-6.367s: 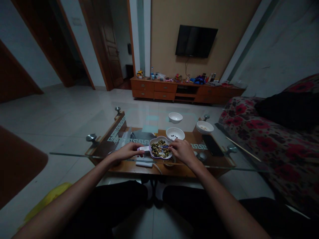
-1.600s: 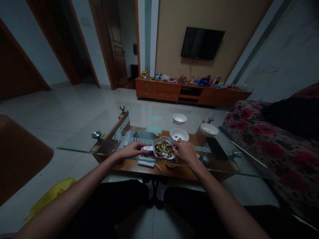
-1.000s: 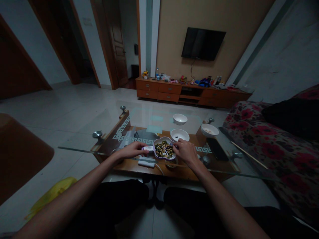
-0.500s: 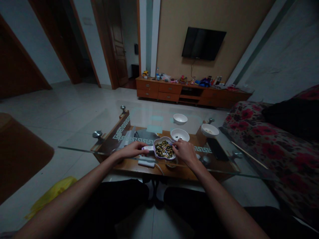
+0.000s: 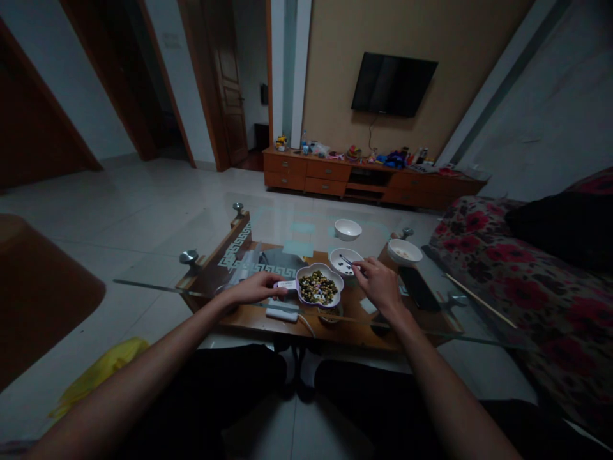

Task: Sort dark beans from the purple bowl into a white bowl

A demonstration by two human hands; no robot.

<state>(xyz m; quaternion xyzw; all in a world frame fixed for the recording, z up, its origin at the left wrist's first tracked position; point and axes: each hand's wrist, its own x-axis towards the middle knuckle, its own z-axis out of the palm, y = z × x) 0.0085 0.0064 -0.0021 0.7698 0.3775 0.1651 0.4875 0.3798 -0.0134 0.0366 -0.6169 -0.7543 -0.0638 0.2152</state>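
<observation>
My left hand (image 5: 256, 287) is closed on the white-and-purple handle of a flower-shaped dish (image 5: 341, 291). Mixed beans (image 5: 317, 287), green, tan and dark, fill that dish. In my right hand (image 5: 378, 281) is a pair of thin dark tweezers (image 5: 348, 260), pinched between the fingertips. Their tips reach over a round white bowl (image 5: 335, 269) just behind the dish, where several dark beans lie. Farther back stands another white bowl (image 5: 348, 230). To the right, a third white bowl (image 5: 405, 252) holds a few pale beans.
Everything rests on a glass-topped coffee table (image 5: 158, 271). A dark phone (image 5: 417, 287) and a thin wooden stick (image 5: 479, 299) lie at its right. A white power strip (image 5: 281, 314) shows near the front edge. A floral sofa (image 5: 479, 243) stands right; a yellow bag (image 5: 103, 370) lies on the floor.
My right hand has moved from the dish's right rim to over the round bowl, to the right and slightly back, with the tweezers now visible. My left hand stays on the handle.
</observation>
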